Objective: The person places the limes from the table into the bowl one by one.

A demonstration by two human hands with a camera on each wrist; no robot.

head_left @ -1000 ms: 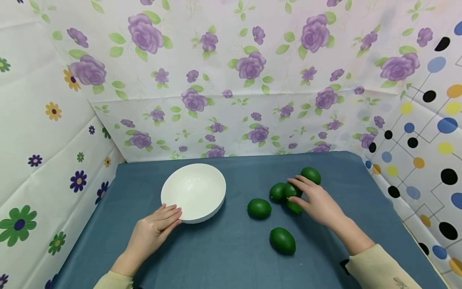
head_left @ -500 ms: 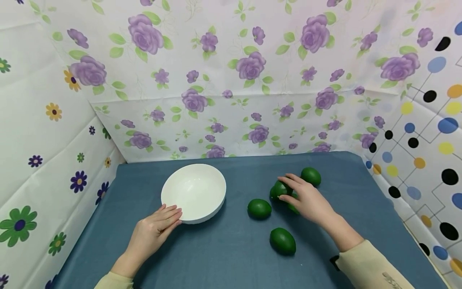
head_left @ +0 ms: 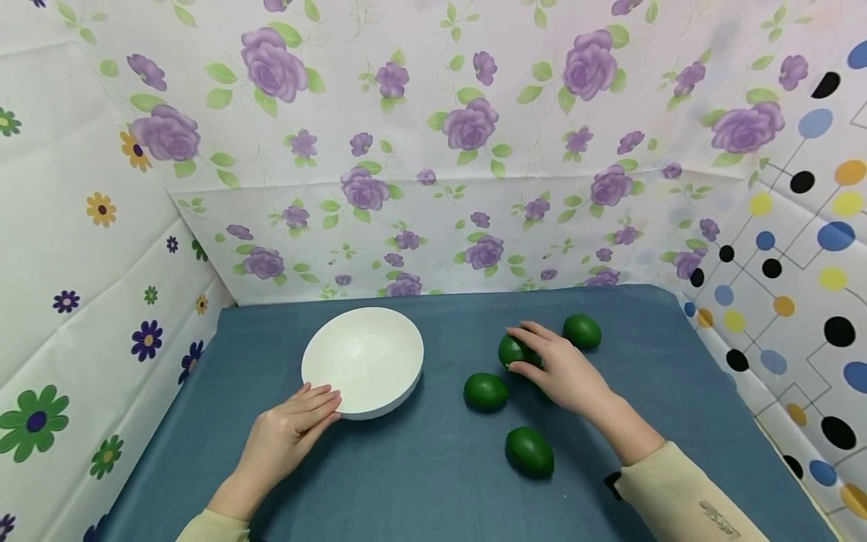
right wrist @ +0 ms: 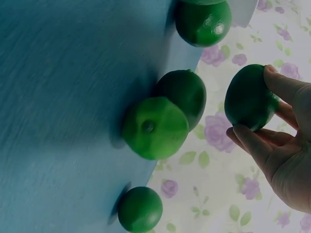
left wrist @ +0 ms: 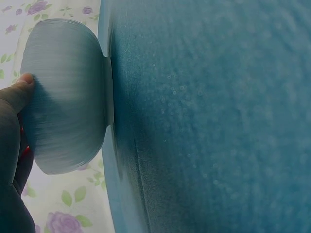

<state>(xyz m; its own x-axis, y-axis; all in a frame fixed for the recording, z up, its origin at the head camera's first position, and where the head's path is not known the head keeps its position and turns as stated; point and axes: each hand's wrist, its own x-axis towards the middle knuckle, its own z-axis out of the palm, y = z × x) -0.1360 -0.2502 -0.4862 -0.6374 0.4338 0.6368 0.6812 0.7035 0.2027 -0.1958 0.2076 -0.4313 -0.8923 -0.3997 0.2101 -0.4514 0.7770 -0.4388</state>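
Note:
A white bowl (head_left: pixel 379 350) stands on the left of the table. My left hand (head_left: pixel 287 433) grips its near-left rim, fingers over the edge. In the left wrist view, the thumb presses the outside of the bowl (left wrist: pixel 68 97). My right hand (head_left: pixel 565 369) pinches a green lime (head_left: pixel 515 351) between thumb and fingers. The right wrist view shows this lime (right wrist: pixel 249 97) held up off the cloth, above a lighter green lime (right wrist: pixel 154 128) and a darker lime (right wrist: pixel 187 94). The right hand mostly hides those two in the head view.
One lime (head_left: pixel 485 392) lies between the bowl and the right hand, another lime (head_left: pixel 530 452) nearer the front. Behind the right hand sits a further lime (head_left: pixel 582 331). A blue cloth (head_left: pixel 406 482) covers the table, and a flowered sheet (head_left: pixel 433 226) hangs at the back.
My right hand has moved left with the lime, away from the lime at the back right. The left hand and the bowl have stayed put.

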